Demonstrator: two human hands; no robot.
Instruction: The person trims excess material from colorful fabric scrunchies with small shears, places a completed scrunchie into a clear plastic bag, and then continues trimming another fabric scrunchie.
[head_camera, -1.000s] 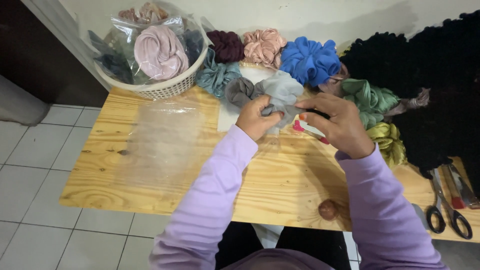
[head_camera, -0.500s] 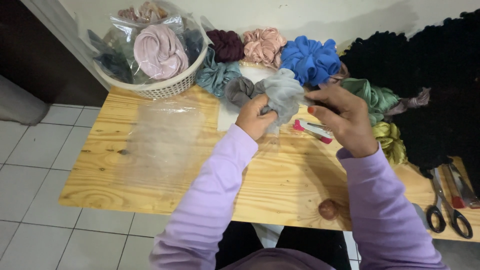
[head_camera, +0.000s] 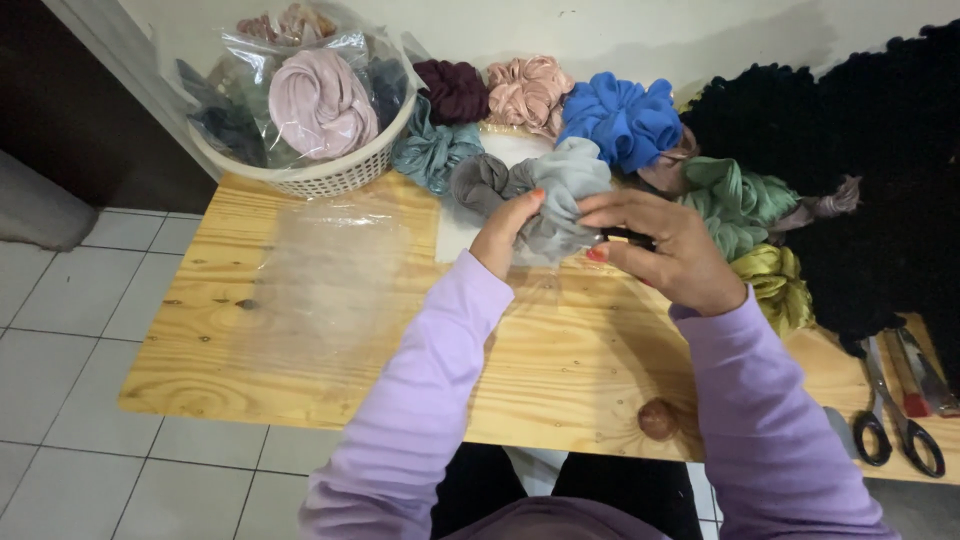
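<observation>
Both my hands hold a light grey fabric scrunchie (head_camera: 566, 192) above the wooden table (head_camera: 560, 370). My left hand (head_camera: 508, 232) grips its left side with the fingers curled in. My right hand (head_camera: 668, 250) pinches its lower right edge with thumb and fingertips. A darker grey scrunchie (head_camera: 478, 182) lies just behind the left hand. A thin clear plastic bag (head_camera: 335, 280) lies flat on the table to the left. Clear plastic also shows under the held scrunchie.
Scrunchies line the back of the table: teal (head_camera: 430, 152), maroon (head_camera: 455, 90), pink (head_camera: 528, 92), blue (head_camera: 622, 118), green (head_camera: 735, 200), olive (head_camera: 775, 285). A white basket (head_camera: 335, 175) of bagged scrunchies stands back left. Black fabric (head_camera: 870, 180) and scissors (head_camera: 895, 425) lie right.
My hands have lifted the light grey scrunchie slightly up and back, and my right hand has shifted from over the small red and white item onto the scrunchie's edge.
</observation>
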